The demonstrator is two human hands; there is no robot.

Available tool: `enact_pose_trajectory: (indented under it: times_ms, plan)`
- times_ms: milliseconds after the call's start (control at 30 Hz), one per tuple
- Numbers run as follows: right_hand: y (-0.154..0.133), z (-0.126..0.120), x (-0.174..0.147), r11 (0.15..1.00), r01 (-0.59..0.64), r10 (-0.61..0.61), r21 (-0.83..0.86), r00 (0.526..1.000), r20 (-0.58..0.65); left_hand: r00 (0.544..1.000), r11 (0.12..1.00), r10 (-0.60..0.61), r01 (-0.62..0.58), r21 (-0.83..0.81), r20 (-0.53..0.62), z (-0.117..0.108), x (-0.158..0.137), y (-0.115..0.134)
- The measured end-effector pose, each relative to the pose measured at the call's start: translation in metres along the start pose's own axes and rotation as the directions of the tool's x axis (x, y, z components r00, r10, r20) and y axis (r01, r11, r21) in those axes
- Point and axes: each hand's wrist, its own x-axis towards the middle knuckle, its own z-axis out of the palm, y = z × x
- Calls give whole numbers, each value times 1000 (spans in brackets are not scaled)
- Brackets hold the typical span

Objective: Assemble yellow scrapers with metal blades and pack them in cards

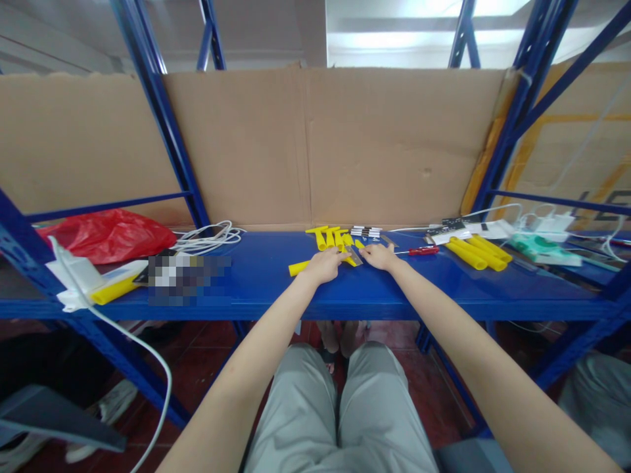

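On blue surface (266,279): left hand (325,264) at metal blade (354,257), right hand (378,256) just beside. Can't tell either grip's closure or hold.

Seen from a person's head, the lone wide view faces forward and down over the nearby grey-trousered knees (379,401), along outstretched forearms (259,361) to the left hand (324,265) and right hand (378,256) farther off at a blue bench (256,282), a cardboard panel (374,144) facing the lens beyond.
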Motion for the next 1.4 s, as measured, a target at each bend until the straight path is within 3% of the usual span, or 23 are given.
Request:
enact_pose_trajectory:
  times_ms: [367,933,1400]
  plan:
    - [-2,-6,-9,978,58,-77,-198,993,-90,1000,1000,8,-8,1,2,1,0,-1]
    - [-3,-5,-8,990,68,-65,-123,998,28,1000,1000,-1,1,11,9,0,0,0]
    - [-3,-7,-9,970,73,-93,-234,993,-73,1000,1000,10,-10,-2,6,2,1,-2]
